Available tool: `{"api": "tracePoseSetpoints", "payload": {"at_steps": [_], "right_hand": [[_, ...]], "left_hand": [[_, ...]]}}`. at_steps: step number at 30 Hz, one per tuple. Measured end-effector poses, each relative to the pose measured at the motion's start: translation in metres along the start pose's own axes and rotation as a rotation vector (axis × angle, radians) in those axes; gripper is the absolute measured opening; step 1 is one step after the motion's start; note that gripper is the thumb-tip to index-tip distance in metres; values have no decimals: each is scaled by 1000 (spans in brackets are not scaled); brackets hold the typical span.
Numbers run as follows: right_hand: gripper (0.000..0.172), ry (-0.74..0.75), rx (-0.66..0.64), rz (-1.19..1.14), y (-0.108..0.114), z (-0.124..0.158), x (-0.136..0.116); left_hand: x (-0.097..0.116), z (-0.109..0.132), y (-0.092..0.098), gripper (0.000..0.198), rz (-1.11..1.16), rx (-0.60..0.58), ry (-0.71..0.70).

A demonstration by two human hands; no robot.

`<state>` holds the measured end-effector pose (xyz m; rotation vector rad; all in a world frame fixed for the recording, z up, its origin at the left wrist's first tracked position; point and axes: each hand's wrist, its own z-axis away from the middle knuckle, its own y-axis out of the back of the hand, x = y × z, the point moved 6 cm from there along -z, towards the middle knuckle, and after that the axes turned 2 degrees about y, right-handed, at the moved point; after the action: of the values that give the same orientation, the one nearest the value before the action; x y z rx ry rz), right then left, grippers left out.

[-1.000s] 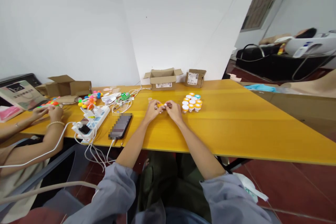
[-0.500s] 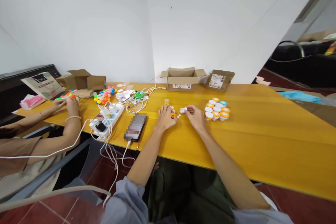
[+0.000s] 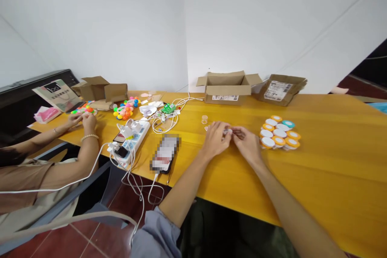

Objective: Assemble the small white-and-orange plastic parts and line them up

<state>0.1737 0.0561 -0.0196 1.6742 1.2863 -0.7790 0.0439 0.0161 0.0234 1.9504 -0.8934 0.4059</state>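
Your left hand [image 3: 215,140] and your right hand [image 3: 248,143] meet just over the yellow wooden table [image 3: 332,177]. The fingertips of both hands are pinched shut on a small pale piece [image 3: 227,132] held between them. It sits in the middle of the table, just beside a little clear cup [image 3: 204,119], with a bunch of small round pots with white lids [image 3: 279,135] near it on your right. The small pale piece is too tiny to see well, but it looks very light and hard, like plastic. It is probably smooth, so it could slip and jump away if you squeeze too hard. Hold it by its edges with just your finger ends, and keep it low over the table so it will not roll far if it drops. Half a second ago your hands were apart. The left one lay flat on the table by a small orange ring, and the right one held a small white round bit alone. Now both hands are together on one piece, and the orange ring cannot be seen.
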Motion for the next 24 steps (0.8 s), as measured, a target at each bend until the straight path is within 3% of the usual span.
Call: {"api": "tracePoseSetpoints", "payload": {"at_steps": [7,17,24], "right_hand": [[20,-55,26,12,3,3,6],[22,-32,36,14,1,7,4],[17,-15,37,28,0,5,-15]], "left_hand": [[3,-7,-17,15,14,-71,-19],[-8,-4,-15,12,106,-29,91],[-12,-7,-10,9,151,-19,146]]}}
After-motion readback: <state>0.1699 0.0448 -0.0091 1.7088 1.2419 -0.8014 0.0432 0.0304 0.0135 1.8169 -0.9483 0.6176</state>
